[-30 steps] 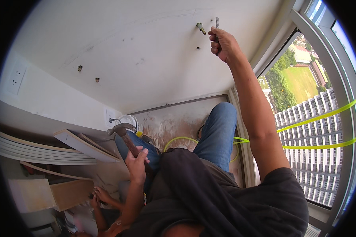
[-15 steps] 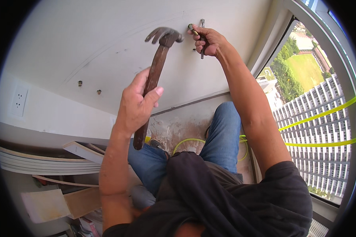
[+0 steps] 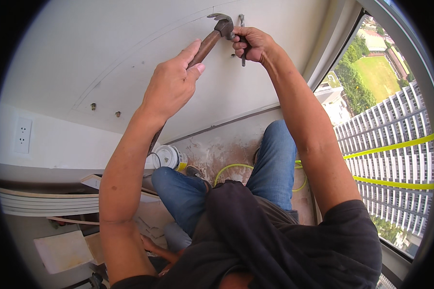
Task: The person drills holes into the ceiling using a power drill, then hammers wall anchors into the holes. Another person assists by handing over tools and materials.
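Note:
My left hand (image 3: 171, 89) is closed round the wooden handle of a claw hammer (image 3: 207, 47). The hammer's head is up against the white wall, its striking face beside my right fingertips. My right hand (image 3: 255, 44) pinches a short anchor bolt between thumb and finger; the hammer head and fingers now hide most of it. A slim metal rod (image 3: 242, 20), resembling a drill bit, is also held in that hand and sticks out above and below the fingers. Just below the fingers is a dark hole (image 3: 233, 55) in the wall.
Two bolts, a left one (image 3: 93, 106) and a right one (image 3: 118, 114), protrude from the wall near a socket plate (image 3: 23, 136). A white bucket (image 3: 168, 156) stands by my knee. Stacked boards (image 3: 53, 204) lie left. Yellow straps (image 3: 395, 145) cross the window. Another person's arm (image 3: 154, 248) shows low left.
The hammer has swung up and right, so its head has come to my right fingertips. My right hand stays near the same wall spot. The bucket has come into sight.

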`<state>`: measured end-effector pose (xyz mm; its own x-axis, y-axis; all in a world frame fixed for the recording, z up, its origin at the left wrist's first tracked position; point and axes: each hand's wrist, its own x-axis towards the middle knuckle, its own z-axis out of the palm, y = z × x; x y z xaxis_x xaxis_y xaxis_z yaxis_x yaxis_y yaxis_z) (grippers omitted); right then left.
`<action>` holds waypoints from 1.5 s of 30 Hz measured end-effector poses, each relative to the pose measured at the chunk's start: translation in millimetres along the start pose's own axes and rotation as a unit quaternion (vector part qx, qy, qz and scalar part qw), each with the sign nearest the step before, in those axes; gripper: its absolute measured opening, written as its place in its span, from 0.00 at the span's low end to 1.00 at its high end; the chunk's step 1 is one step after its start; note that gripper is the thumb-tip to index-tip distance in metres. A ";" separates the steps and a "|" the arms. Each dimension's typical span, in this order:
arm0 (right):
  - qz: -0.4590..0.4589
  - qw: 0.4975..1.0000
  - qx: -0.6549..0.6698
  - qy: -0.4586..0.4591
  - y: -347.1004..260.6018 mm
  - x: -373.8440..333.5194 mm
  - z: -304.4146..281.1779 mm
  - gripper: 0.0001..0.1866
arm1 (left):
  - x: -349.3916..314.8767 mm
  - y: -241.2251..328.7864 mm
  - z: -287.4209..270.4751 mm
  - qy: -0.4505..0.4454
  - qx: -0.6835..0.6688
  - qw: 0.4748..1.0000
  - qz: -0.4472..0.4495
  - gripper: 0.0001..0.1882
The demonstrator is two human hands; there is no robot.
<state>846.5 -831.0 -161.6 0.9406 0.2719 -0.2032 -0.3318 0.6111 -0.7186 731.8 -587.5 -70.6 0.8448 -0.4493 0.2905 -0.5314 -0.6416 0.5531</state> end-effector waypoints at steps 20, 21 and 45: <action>0.004 0.977 -0.147 0.156 -2.8 -48.3 -5.6 0.07 | -63.3 -0.7 10.0 0.107 -0.090 0.990 -0.027 0.26; 0.014 0.978 -0.124 0.167 -0.7 -57.4 -17.8 0.07 | -78.3 -6.8 15.5 0.109 -0.093 0.989 -0.027 0.26; -0.073 0.995 -0.012 0.066 42.8 -88.3 57.7 0.09 | -226.3 -17.7 82.7 0.127 -0.472 0.825 -0.285 0.22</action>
<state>745.2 -785.9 -136.1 0.9803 0.0817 -0.1799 -0.1914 0.6178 -0.7627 544.9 -525.9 -210.7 0.9900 -0.0203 -0.1394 0.1408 0.1190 0.9829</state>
